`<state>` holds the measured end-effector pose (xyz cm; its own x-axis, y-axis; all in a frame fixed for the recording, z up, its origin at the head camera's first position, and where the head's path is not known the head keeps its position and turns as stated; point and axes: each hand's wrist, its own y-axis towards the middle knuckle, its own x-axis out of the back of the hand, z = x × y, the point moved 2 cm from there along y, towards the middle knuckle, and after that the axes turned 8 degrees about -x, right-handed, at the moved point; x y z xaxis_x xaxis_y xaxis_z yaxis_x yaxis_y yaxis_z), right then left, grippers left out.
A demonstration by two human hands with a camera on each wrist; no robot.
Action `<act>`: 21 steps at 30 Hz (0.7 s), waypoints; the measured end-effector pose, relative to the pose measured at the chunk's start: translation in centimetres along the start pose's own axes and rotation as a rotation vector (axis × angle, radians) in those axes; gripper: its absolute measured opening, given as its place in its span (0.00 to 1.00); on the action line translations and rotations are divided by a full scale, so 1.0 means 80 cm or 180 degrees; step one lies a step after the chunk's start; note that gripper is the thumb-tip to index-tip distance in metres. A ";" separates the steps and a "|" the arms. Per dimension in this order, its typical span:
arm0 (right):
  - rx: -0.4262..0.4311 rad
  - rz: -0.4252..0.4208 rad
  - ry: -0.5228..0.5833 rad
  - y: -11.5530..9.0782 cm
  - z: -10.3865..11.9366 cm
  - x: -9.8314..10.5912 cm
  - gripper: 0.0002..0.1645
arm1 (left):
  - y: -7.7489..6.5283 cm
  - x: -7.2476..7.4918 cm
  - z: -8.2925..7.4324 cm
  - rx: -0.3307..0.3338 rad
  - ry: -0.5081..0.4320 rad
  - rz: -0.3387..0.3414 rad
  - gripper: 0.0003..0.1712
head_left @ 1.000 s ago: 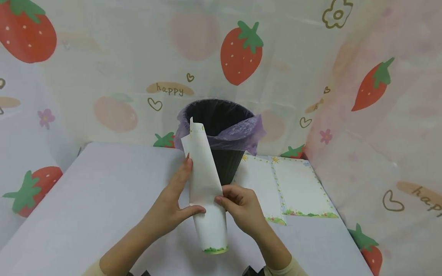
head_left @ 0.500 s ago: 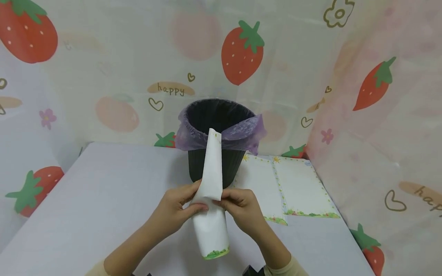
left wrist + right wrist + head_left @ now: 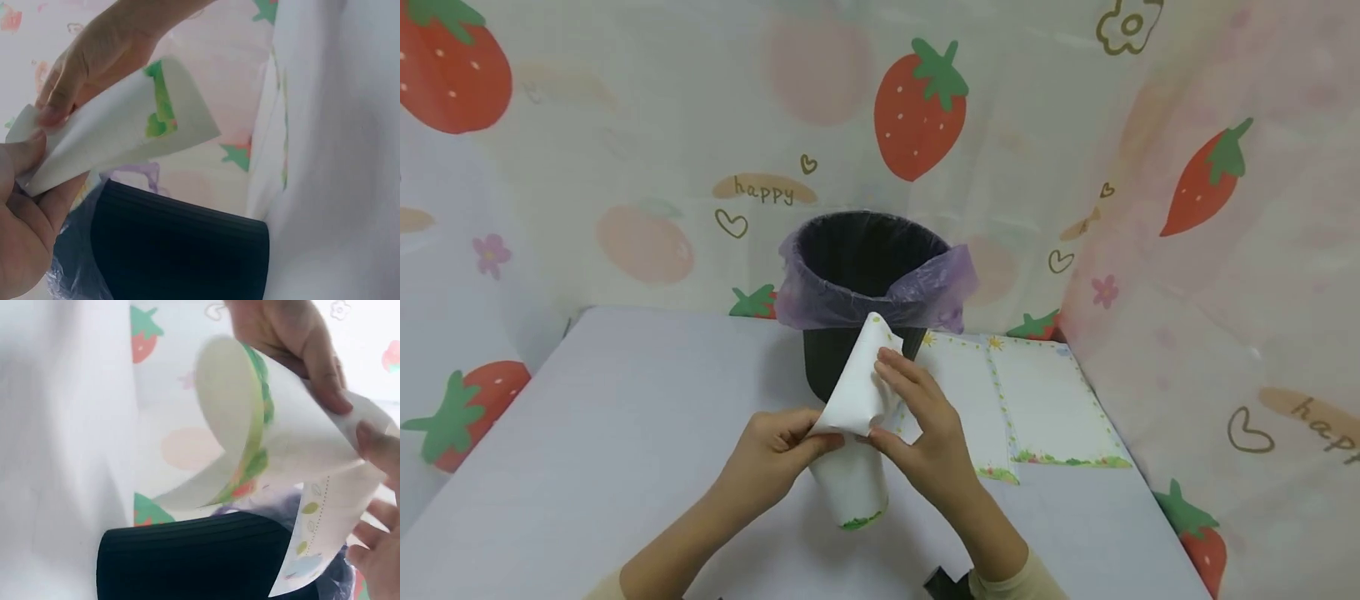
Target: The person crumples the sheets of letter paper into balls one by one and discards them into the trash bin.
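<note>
A white sheet of paper (image 3: 850,479) with a green printed border is bent into a loose tube above the table, its upper part folded to the right. My left hand (image 3: 778,450) pinches its left side at the fold, thumb in front. My right hand (image 3: 928,425) holds the right side, thumb at the fold and fingers spread up along the flap. In the right wrist view the paper's open lower end (image 3: 234,406) shows, and a flap with printed leaves (image 3: 312,528) hangs down by my right fingers.
Behind the paper stands a black bin (image 3: 827,362) with a purple liner bag (image 3: 820,296) over its rim. Two bordered sheets (image 3: 1063,408) lie on the white table (image 3: 655,400) at right. Strawberry-printed curtains (image 3: 685,108) surround the table.
The paper's upper part has come down and folded over to the right. My right fingers have spread from a pinch at the fold up along the flap; my left hand still pinches the left side.
</note>
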<state>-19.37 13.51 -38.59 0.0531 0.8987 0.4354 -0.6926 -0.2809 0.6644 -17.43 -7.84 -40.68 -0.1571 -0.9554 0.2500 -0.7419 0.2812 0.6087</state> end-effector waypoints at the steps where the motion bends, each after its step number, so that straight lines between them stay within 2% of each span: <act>1: 0.0054 0.0127 0.0045 0.000 0.000 0.001 0.44 | 0.000 0.000 0.000 0.0023 -0.0055 0.0047 0.08; 3: 0.0132 0.0286 0.0089 0.000 0.001 0.002 0.40 | 0.000 0.001 -0.001 0.0055 -0.0155 0.0103 0.08; 6: 0.0170 0.0356 0.0108 -0.002 0.002 0.002 0.33 | 0.001 0.001 -0.001 0.0142 -0.0221 0.0092 0.08; 10: 0.0164 0.0276 0.0178 -0.005 0.006 -0.002 0.20 | 0.000 0.003 0.001 0.0445 -0.0186 -0.0129 0.09; 12: 0.0170 0.0209 0.0203 -0.006 0.008 -0.004 0.14 | 0.000 0.004 0.002 0.0532 -0.0133 -0.0293 0.13; 16: 0.0007 0.0106 0.0248 -0.006 0.005 -0.005 0.09 | 0.002 0.006 0.001 0.0444 -0.0124 -0.0464 0.30; 18: -0.0124 0.0122 0.0361 -0.006 0.002 -0.006 0.08 | 0.002 0.006 -0.001 0.0461 -0.0139 -0.0422 0.36; 21: -0.0296 0.0325 0.0603 -0.007 0.000 -0.009 0.05 | 0.000 0.003 -0.005 0.0573 -0.0199 -0.0197 0.39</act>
<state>-19.03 13.04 -39.30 -0.1506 0.9169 0.3697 -0.7511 -0.3493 0.5602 -17.20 -8.03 -40.34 -0.1437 -0.9757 0.1655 -0.8551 0.2066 0.4754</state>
